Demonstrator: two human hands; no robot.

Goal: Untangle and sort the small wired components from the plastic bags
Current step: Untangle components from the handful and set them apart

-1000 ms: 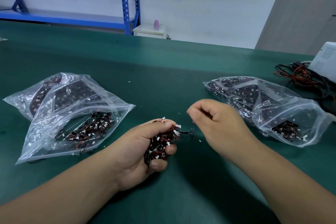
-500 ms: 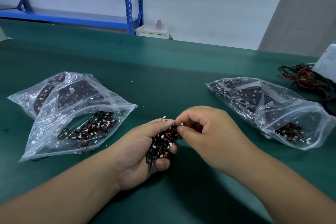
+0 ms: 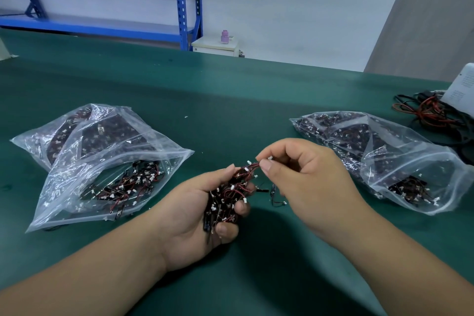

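Left grip point(image 3: 189, 215) is curled round a tangled wad of little wires point(image 3: 228, 197) — light, floppy, snags easily. Right grip point(image 3: 307, 177) pinches one red lead point(image 3: 252, 165) right above the wad. I'd tug by the white plug point(image 3: 248, 162), gently — thin wires probably tear. One bag point(image 3: 107, 169) lies left of the grips, a second bag point(image 3: 400, 161) to their right, on the desk point(image 3: 230, 110).
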